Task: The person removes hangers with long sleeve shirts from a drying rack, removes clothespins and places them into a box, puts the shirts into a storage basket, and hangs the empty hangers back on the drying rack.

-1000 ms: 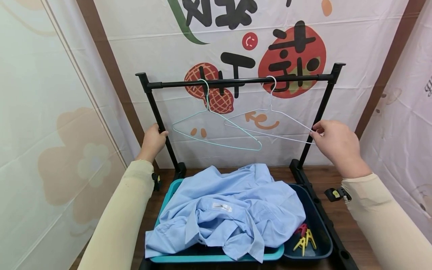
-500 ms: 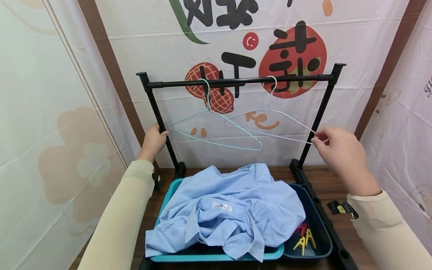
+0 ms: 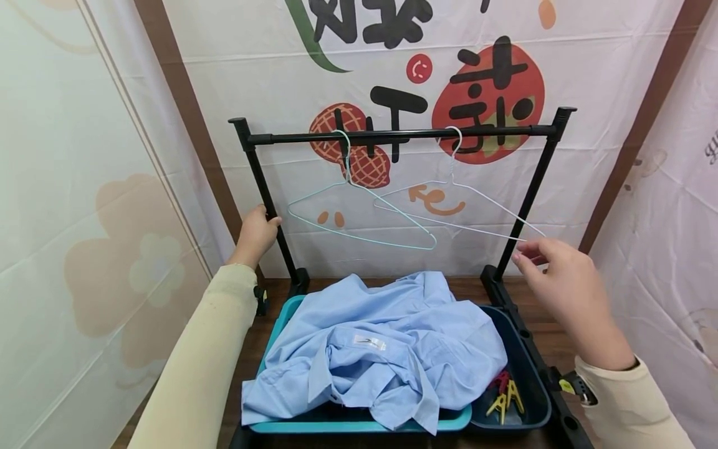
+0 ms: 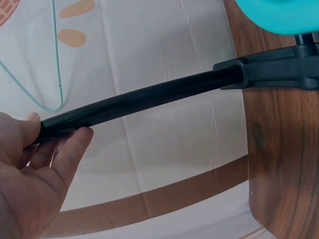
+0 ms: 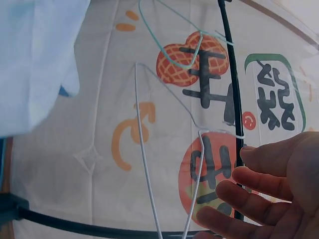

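Observation:
My left hand [image 3: 255,238] grips the left post [image 4: 144,102] of a black clothes rack, thumb on one side and fingers on the other. My right hand [image 3: 566,290] is just below the right corner of a white wire hanger [image 3: 488,198]; in the right wrist view its fingers [image 5: 251,201] are spread, with nothing between them. This hanger hooks over the rack's top bar [image 3: 404,134]. To its left a mint-green wire hanger [image 3: 359,237] hangs from the same bar. Both hangers are bare. Below, a crumpled light-blue collared shirt [image 3: 392,337] lies heaped over a teal-rimmed basket [image 3: 359,428].
A dark blue basket [image 3: 541,408] at the right holds yellow clothespins [image 3: 505,402] and a red one [image 3: 501,380]. Printed white curtains [image 3: 252,75] enclose the back and sides. The rack's feet stand on a brown wood surface [image 4: 279,164].
My right hand has let go of the white hanger's right corner and moved down. The left hand still grips the post, and the shirt has not moved.

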Action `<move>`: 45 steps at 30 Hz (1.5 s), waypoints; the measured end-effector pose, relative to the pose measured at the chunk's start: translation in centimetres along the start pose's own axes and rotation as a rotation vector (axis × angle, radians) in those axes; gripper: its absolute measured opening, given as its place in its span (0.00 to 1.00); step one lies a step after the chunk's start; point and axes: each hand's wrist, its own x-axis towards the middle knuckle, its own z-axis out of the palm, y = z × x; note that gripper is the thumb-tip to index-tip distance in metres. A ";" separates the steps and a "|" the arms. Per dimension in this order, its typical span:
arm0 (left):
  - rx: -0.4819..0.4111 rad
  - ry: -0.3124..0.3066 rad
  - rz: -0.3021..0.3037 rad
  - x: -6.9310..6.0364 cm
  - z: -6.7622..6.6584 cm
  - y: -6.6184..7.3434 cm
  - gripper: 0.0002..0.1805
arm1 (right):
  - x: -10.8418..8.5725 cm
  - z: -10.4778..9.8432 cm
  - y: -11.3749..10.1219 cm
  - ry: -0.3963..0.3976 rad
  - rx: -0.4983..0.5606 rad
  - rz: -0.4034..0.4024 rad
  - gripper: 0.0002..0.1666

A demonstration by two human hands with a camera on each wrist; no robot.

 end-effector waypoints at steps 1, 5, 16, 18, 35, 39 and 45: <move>-0.001 0.001 0.001 0.0 0.0 0.0 0.24 | -0.3 0.2 0.0 0.002 0.009 -0.001 0.20; -0.010 0.003 0.003 0.0 0.2 0.0 0.23 | -1.5 0.9 -0.1 -0.014 0.040 0.015 0.19; -0.001 -0.001 0.000 -0.2 0.1 -0.2 0.25 | -4.3 4.0 -0.1 0.026 0.114 -0.023 0.14; -0.002 -0.001 0.001 -0.1 0.1 -0.3 0.24 | -4.6 4.5 -0.1 0.042 0.128 -0.049 0.13; 0.001 0.005 0.014 -0.3 0.4 -0.6 0.24 | -5.7 6.0 0.0 -0.104 0.131 -0.045 0.17; 0.007 0.019 0.017 -0.4 0.5 -0.8 0.22 | -5.7 6.0 0.1 -0.137 0.126 -0.038 0.18; -0.053 0.053 0.029 -0.6 0.8 -1.2 0.23 | -5.6 5.9 -0.1 -0.149 0.123 -0.034 0.18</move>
